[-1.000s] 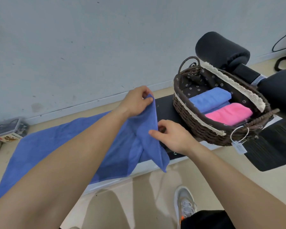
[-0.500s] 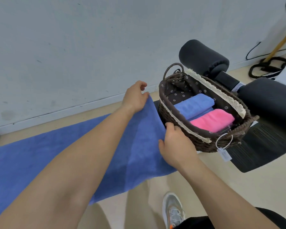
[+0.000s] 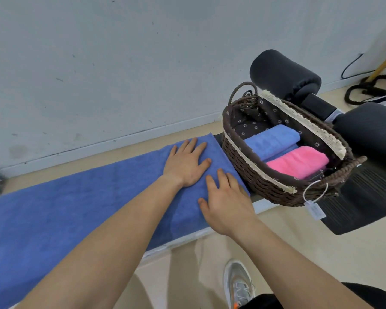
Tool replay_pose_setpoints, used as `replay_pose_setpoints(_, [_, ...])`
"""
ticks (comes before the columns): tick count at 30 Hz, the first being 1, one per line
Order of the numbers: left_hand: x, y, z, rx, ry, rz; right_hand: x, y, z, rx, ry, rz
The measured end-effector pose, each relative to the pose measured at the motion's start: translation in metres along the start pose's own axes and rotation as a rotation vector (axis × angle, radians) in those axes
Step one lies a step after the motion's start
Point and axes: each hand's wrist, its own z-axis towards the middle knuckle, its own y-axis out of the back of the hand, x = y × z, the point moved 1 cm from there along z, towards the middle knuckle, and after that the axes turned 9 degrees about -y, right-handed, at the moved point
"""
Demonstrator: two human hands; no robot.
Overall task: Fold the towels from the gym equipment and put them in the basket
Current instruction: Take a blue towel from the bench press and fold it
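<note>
towel point(image 3: 76, 204): spread flat beside basket point(image 3: 250, 166)
left hand point(image 3: 184, 162): fingers straight, pressed flat
right hand point(image 3: 226, 202): fingers spread, nothing gripped
advice: edges to be smoothed square before folding

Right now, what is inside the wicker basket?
A folded blue towel and a folded pink towel lie side by side in the basket, on its dark flowered lining. The towels cover the basket floor, so anything beneath them cannot be seen.
</note>
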Motion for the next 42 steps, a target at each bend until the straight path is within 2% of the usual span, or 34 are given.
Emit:
replay_pose_setpoints(5, [0.003, 0.01, -0.013, -0.062, -0.027, -0.132, 0.012, 0.006, 0.0, -0.074, 0.001, -0.027])
replay_pose_setpoints(11, [0.038, 0.044, -0.086, -0.136, 0.083, -0.134, 0.058, 0.012, -0.004, -0.005, 0.087, 0.013])
replay_pose_setpoints(19, [0.136, 0.08, -0.25, -0.176, 0.445, -0.075, 0.179, -0.007, -0.023, 0.019, 0.303, 0.056])
replay_pose_setpoints(24, [0.192, 0.085, -0.342, -0.267, 0.714, -0.096, 0.249, -0.032, -0.042, 0.041, 0.458, 0.045])
replay_pose_setpoints(28, [0.227, 0.086, -0.388, -0.407, 0.966, -0.231, 0.291, -0.05, -0.058, 0.066, 0.575, 0.056])
replay_pose_setpoints(30, [0.239, 0.084, -0.401, -0.405, 1.043, -0.327, 0.307, -0.059, -0.065, 0.081, 0.629, 0.039])
replay_pose_setpoints(33, [0.245, 0.084, -0.41, -0.393, 1.046, -0.438, 0.324, -0.071, -0.073, 0.105, 0.692, 0.002])
replay_pose_setpoints(37, [0.243, 0.089, -0.411, -0.472, 0.99, -0.396, 0.342, -0.084, -0.08, 0.086, 0.728, -0.054])
replay_pose_setpoints(42, [0.232, 0.091, -0.402, -0.363, 0.997, -0.349, 0.352, -0.095, -0.082, 0.005, 0.73, -0.108])
